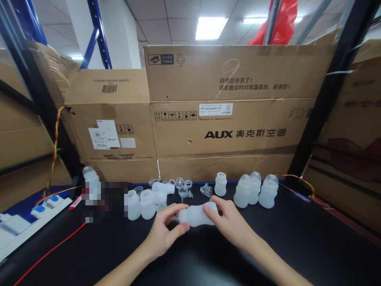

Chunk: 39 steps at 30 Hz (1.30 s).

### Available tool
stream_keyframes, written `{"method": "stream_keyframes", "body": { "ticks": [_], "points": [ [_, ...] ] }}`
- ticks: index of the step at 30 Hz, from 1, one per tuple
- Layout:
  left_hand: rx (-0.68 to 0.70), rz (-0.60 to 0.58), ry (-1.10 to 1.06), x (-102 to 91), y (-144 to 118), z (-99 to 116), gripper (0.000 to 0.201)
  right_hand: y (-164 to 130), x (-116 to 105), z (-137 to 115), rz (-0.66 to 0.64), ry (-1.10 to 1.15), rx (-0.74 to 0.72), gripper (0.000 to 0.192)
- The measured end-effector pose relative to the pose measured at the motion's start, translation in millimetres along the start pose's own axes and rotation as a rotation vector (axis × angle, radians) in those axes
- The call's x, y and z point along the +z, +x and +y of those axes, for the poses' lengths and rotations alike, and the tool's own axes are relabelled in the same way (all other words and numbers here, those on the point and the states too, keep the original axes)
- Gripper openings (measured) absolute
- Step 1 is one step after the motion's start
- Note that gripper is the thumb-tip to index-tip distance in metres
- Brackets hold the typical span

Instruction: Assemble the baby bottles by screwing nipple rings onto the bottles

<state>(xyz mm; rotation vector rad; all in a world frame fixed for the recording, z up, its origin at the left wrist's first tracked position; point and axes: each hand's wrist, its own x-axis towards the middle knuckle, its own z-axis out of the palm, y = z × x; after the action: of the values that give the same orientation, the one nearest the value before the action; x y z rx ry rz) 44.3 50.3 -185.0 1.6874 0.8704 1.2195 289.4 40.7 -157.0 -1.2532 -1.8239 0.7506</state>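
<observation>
A frosted white baby bottle (196,215) lies sideways between my two hands, above the black table. My right hand (229,218) is closed around its base end, thumb on the near side. At the neck end, my left hand (165,228) grips with thumb and fingers around a clear piece, mostly hidden by the fingers. Just beyond my hands sit an uncapped upright bottle (220,184) and a clear cone-shaped piece (206,190). Left of them are two open bottles (148,204), a bottle on its side (163,188) and several clear caps and rings (179,182).
Several bottles with clear domed tops (268,192) stand at the right, and another (91,182) at the far left. A white power strip (18,230) with plugs and a red cable (49,253) run along the left. Cardboard boxes (238,147) wall off the back between dark shelf posts (324,75).
</observation>
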Motion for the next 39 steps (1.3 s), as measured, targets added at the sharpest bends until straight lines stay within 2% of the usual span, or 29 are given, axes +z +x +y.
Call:
{"method": "stream_keyframes", "body": {
  "ticks": [4,7,9,12,16,18,20,22,26,29,32,35,39],
  "points": [
    [0.248,0.031,0.29,-5.5,0.5,-1.3,0.041,2.8,7.0,5.3,-0.155,0.135,0.308,0.063],
    [0.393,0.04,0.34,-7.2,0.9,-1.1,0.039,3.8,7.5,10.1,-0.273,0.252,0.511,0.068],
    [0.44,0.041,0.357,-6.2,0.4,-1.2,0.038,4.2,6.0,12.5,-0.328,0.322,0.568,0.072],
    [0.341,0.058,0.314,-2.2,-0.7,-2.3,0.04,5.5,5.0,13.1,-0.342,0.444,0.584,0.073],
    [0.126,0.119,0.069,4.5,0.6,-6.5,0.077,8.8,9.1,11.4,-0.288,0.661,0.537,0.065],
    [0.109,0.142,0.014,6.1,2.5,-10.2,0.09,10.6,11.8,12.0,-0.257,0.782,0.501,0.059],
    [0.106,0.166,0.027,6.1,4.6,-14.0,0.094,12.1,13.2,13.8,-0.232,0.904,0.487,0.057],
    [0.096,0.159,0.101,4.8,6.1,-17.5,0.087,13.0,12.7,15.7,-0.21,1.034,0.475,0.055],
    [0.063,-0.014,0.418,2.1,5.3,-23.8,0.039,12.3,9.3,17.2,-0.219,1.188,0.414,0.045],
    [0.016,-0.138,0.545,1.6,2.0,-29.3,0.035,9.7,10.1,17.2,-0.266,1.101,0.335,0.045],
    [-0.011,-0.151,0.544,1.6,0.6,-31.5,0.042,6.4,15.1,18.2,-0.244,0.819,0.307,0.051],
    [0.011,-0.069,0.41,1.8,2.2,-26.4,0.041,1.9,20.5,18.3,-0.236,0.446,0.18,0.049],
    [0.022,0.01,0.056,2.5,4.6,-13.9,0.04,-4.9,23.3,11.4,-0.14,-0.135,-0.068,0.036]
  ]
}}
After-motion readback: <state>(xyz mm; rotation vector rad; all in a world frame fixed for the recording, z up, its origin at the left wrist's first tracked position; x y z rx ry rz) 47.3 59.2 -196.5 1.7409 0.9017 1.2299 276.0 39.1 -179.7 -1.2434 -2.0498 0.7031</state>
